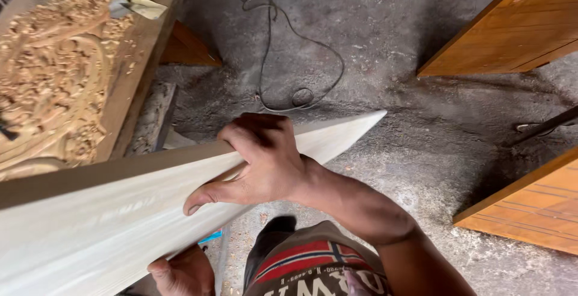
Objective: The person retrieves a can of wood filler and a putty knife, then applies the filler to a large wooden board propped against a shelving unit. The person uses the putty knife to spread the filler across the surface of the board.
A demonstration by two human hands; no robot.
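A long pale wooden plank (108, 224) runs from the lower left to a pointed end at the middle right. It is tilted on edge in front of me. My right hand (265, 163) grips its upper edge, with the fingers curled over the far side and the thumb lying on the near face. My left hand (180, 272) holds the plank's lower edge from underneath at the bottom of the view, and the plank partly hides it.
A carved wooden panel (54, 73) lies on a workbench (144, 43) at the left, with a folded paper scrap (141, 6) on it. A black cable (289, 49) loops over the dusty concrete floor (421, 145). Brown wooden door panels (518, 25) (536, 209) stand at the right.
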